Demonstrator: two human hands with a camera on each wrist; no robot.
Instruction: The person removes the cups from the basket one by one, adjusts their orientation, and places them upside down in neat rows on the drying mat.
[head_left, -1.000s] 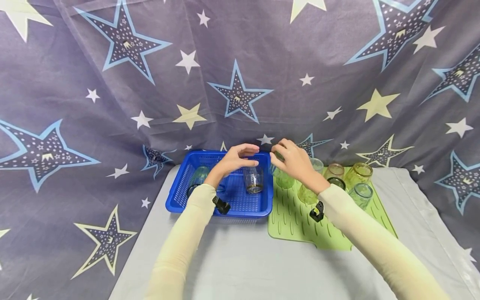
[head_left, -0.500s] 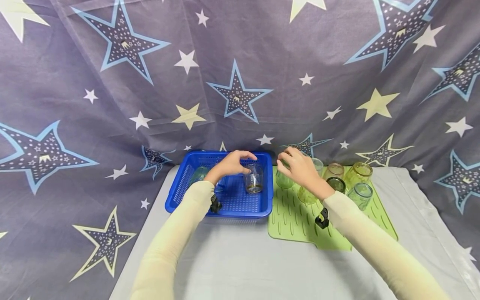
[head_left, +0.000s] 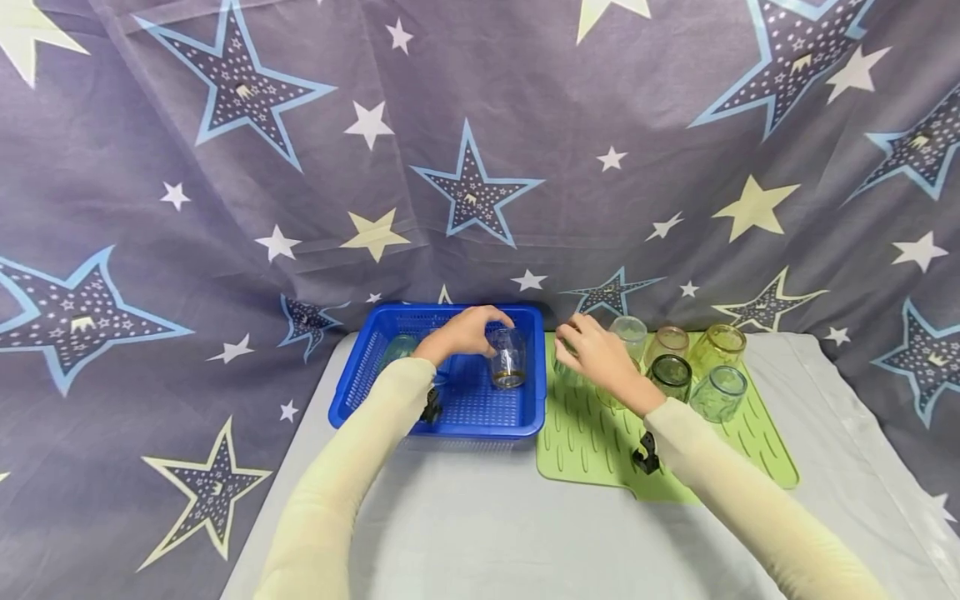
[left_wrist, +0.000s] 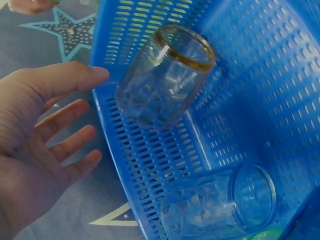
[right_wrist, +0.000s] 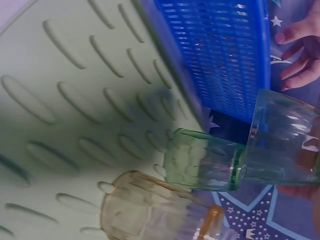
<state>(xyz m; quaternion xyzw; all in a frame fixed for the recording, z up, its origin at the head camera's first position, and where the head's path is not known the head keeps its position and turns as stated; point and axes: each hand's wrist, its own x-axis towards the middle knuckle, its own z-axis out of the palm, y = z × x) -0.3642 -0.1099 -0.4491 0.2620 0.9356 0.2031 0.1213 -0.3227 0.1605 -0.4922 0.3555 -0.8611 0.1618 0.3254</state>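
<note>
My left hand (head_left: 467, 331) reaches over the blue basket (head_left: 528, 421). Its thumb and fingers are spread beside a clear glass with an amber rim (left_wrist: 165, 82), without touching it in the left wrist view. Near the basket, my right hand (head_left: 600, 354) holds a clear, faintly bluish glass (right_wrist: 280, 140), its fingers partly seen through the wall. Directly under that glass a green glass (right_wrist: 195, 160) stands on the green drying mat (head_left: 585, 458); whether the two touch I cannot tell. A yellowish glass (right_wrist: 145, 210) stands beside the green one.
In the basket lie a blue glass (left_wrist: 220, 202) and a green glass (head_left: 400, 346). On the mat stand a clear glass (head_left: 628, 332), a pinkish one (head_left: 667, 342), a yellow one (head_left: 717, 348), a dark one (head_left: 671, 377) and a blue one (head_left: 720, 393). A starry curtain (head_left: 480, 100) hangs behind.
My left hand has come down and closer to the amber-rimmed glass in the basket. The right hand has moved right and lower over the mat with its glass.
</note>
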